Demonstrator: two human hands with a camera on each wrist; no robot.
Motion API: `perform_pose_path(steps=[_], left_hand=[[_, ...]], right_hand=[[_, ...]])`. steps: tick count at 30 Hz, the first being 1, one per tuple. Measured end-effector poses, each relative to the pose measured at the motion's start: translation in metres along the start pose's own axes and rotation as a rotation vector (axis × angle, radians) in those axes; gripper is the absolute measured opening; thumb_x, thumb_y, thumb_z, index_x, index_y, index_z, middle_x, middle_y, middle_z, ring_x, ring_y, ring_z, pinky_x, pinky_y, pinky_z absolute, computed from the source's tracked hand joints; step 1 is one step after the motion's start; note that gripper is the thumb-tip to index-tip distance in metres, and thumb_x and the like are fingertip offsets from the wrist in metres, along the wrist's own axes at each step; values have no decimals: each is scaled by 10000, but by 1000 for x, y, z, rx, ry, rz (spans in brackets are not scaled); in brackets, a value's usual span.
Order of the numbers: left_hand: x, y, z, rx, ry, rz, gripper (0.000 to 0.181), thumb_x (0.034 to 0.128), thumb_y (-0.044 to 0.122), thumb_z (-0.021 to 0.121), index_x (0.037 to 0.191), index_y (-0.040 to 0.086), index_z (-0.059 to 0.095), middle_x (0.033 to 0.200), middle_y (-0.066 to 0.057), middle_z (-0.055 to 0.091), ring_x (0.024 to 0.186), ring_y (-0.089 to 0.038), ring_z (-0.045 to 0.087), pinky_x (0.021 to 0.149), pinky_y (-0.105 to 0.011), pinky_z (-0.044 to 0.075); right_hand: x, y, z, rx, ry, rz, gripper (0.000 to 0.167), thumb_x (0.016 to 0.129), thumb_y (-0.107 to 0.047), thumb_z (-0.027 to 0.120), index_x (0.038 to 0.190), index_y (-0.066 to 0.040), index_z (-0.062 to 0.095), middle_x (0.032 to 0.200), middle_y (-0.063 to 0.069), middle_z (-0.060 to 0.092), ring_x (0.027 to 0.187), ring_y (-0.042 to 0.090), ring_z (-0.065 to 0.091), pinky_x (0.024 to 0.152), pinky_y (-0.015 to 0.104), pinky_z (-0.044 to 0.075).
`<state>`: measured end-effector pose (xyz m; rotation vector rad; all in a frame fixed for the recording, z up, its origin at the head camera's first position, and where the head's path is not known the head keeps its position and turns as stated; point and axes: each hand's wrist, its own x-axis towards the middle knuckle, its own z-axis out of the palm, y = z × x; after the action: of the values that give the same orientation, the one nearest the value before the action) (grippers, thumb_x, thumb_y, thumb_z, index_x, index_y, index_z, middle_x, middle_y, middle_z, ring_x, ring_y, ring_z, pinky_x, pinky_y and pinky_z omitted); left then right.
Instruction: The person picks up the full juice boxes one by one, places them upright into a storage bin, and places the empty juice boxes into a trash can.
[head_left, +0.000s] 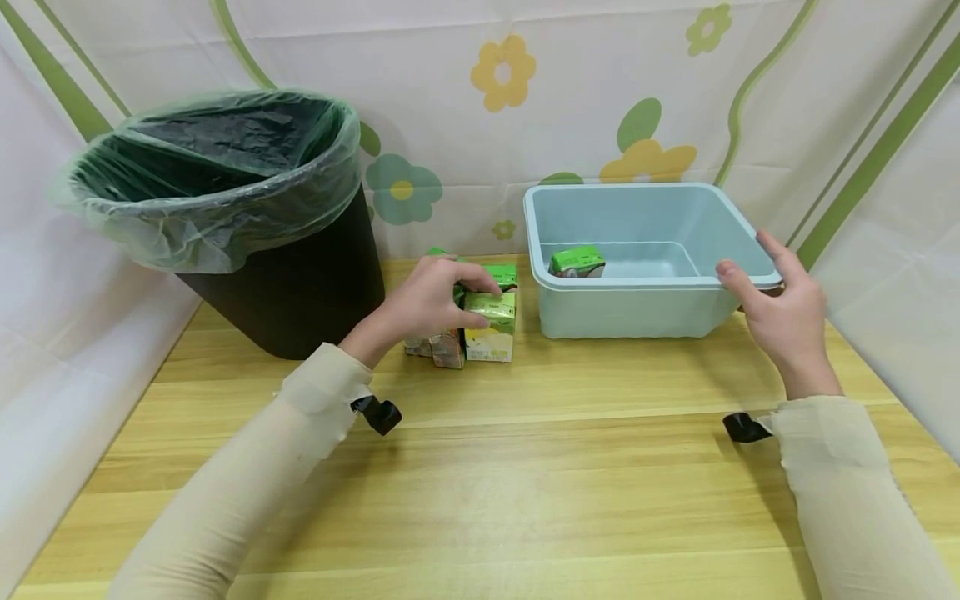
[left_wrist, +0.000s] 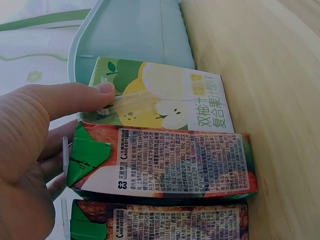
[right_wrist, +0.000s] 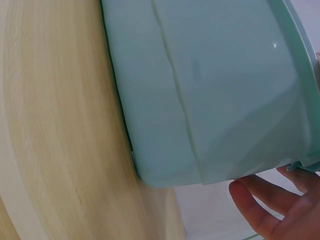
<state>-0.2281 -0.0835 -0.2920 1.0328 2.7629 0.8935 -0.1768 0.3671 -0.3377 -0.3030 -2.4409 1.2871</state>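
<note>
My left hand (head_left: 429,304) reaches over a cluster of juice boxes on the table. It pinches the upper part of a green and yellow juice box (head_left: 489,340), its thumb (left_wrist: 90,96) on the printed side in the left wrist view. Beside that box stand red-brown juice boxes (left_wrist: 182,162) with green tops and clear straws. To the right, my right hand (head_left: 793,321) grips the near right corner of a light blue tub (head_left: 630,312), thumb over the rim and fingers along the outside. Inside the tub, near its left wall, lies one green-topped juice box (head_left: 577,261).
A black trash bin (head_left: 300,283) with a translucent green liner (head_left: 247,217) stands at the back left, close to my left forearm. The tub and boxes stand on a wooden table (head_left: 510,492). Behind them hangs a flower-printed white curtain (head_left: 450,100).
</note>
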Motion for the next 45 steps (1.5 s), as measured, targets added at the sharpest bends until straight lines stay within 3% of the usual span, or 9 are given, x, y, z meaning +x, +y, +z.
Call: perform_pose_path(steps=[4,12,16,22,28,30,37,43,45], left_hand=[[0,1,1,23,-9,36,302,872,184,891,1156,188,787,1175,18,796,1133,-182,717,1349,-490,212],[0,1,4,48,-11,82,238,888,157,871,1107,152,780,1116,23,801,1073,-175,703,1324,-530,192],[1,1,6,57,12,111,227,897,164,862,1112,156,789,1107,23,798,1071,-179,699,1286,-517,260],[-2,4,5,-7,97,146,239,899,143,855,1128,138,785,1171,-26,786,1151,-227,693,1095,-455,496],[-7,15,-1,-138,183,166,244,917,108,837,1150,123,767,1233,-34,750,1198,-223,670,931,-397,603],[-8,19,-3,-171,218,178,245,925,99,828,1161,120,763,1245,-33,741,1210,-209,659,822,-375,601],[-10,29,-11,-266,367,210,235,942,61,799,1171,99,763,1280,-53,722,1158,-180,651,838,-296,561],[-9,33,-17,-333,481,243,244,938,32,793,1179,55,759,1273,-81,723,1079,-167,653,626,-203,590],[-9,34,-19,-356,512,252,257,934,16,792,1187,34,753,1282,-96,719,1087,-164,665,628,-194,598]], right_hand=[[0,0,0,2,2,7,771,993,-490,688,1667,-354,339,1600,268,454,902,-26,544,666,34,482],[-2,-1,0,-8,5,-7,773,993,-510,685,1667,-347,342,1548,257,498,872,-26,553,649,54,486],[-2,-1,0,2,11,-14,770,995,-500,689,1666,-330,352,1521,242,507,882,-18,558,659,51,487],[-2,0,1,14,4,-7,774,998,-499,683,1671,-333,338,1584,268,469,929,-15,551,681,36,489],[-1,0,0,8,3,-5,767,999,-503,678,1668,-352,334,1582,254,462,938,-8,544,686,32,484],[-1,0,-1,4,4,-5,766,998,-508,678,1667,-360,335,1576,248,468,937,-10,547,685,33,485],[-1,0,-1,6,0,-5,767,999,-506,675,1669,-361,330,1566,261,466,923,-13,549,670,42,496],[-2,-1,-1,1,8,-11,772,997,-511,677,1670,-348,335,1546,248,482,913,-11,554,661,46,501],[-2,-1,-1,0,6,-12,771,998,-510,676,1670,-347,335,1544,248,480,912,-11,551,660,47,499]])
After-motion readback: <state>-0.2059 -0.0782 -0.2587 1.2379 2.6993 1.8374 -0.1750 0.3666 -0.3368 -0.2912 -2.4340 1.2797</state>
